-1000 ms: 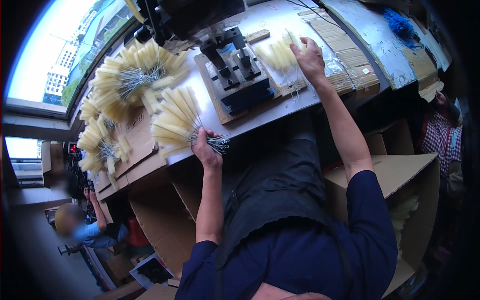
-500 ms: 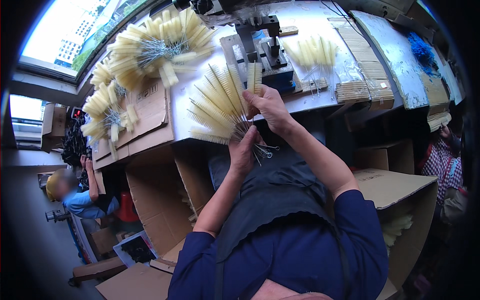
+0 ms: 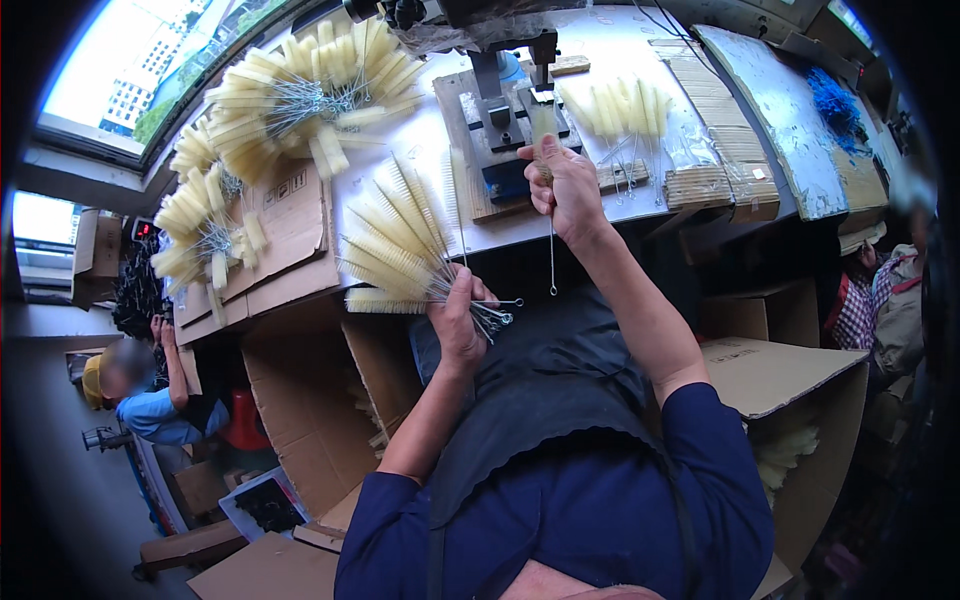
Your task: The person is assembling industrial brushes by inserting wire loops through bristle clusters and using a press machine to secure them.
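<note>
A fan of cream bottle brushes (image 3: 400,245) is spread out in my left hand (image 3: 460,325), which is closed around their twisted wire stems. The looped wire ends stick out below that hand. My right hand (image 3: 570,190) grips a single bottle brush (image 3: 544,124), its looped wire hanging down under the fist. The bristled end of this brush lies at the small dark metal press (image 3: 502,135) on the bench, under the press's upright head. Whether the brush touches the press I cannot tell.
Large piles of similar brushes (image 3: 310,95) lie at the back left, partly on cardboard (image 3: 300,215). A smaller row of brushes (image 3: 625,108) rests right of the press. Open cardboard boxes (image 3: 300,385) stand below the bench edge. One person (image 3: 160,400) sits far left, another is at far right.
My right hand has moved away from the fan, up and right to the press, carrying one brush. My left hand with the fan has shifted slightly left and down.
</note>
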Motion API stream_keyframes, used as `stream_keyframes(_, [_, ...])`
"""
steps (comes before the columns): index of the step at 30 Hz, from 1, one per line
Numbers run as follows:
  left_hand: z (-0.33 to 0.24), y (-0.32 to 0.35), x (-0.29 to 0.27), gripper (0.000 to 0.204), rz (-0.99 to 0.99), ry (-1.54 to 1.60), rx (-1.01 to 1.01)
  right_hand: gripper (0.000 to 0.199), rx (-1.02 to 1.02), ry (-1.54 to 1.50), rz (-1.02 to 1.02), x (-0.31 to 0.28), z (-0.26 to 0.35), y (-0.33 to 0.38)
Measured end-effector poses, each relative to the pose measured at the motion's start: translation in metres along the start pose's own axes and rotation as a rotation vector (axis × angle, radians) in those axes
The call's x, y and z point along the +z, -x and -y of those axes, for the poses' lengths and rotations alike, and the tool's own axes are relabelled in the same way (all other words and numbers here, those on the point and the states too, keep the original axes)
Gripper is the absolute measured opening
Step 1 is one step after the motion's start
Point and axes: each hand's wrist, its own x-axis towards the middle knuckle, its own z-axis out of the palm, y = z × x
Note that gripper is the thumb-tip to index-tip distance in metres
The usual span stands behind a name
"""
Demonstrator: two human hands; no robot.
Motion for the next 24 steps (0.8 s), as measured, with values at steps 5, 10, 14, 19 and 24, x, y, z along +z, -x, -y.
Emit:
stream_keyframes(5, [-0.013, -0.034, -0.012, 0.006, -0.119, 0.003, 0.221, 0.044, 0.233, 0.007, 0.145, 0.016, -0.004, -0.015])
stream_keyframes(10, [-0.013, -0.072, -0.021, 0.007, -0.205, -0.058, 0.303, 0.045, 0.342, -0.020, 0.154, 0.027, 0.004, -0.039])
stream_keyframes(14, [-0.005, -0.107, -0.024, 0.005, -0.275, -0.071, 0.355, 0.050, 0.383, -0.022, 0.151, 0.033, 0.008, -0.051])
stream_keyframes(19, [0.009, -0.134, -0.029, 0.006, -0.315, -0.161, 0.449, 0.060, 0.384, -0.042, 0.090, 0.029, 0.011, -0.048])
stream_keyframes(24, [0.014, -0.138, -0.037, 0.007, -0.311, -0.246, 0.469, 0.073, 0.369, -0.064, 0.089, 0.050, 0.026, -0.027])
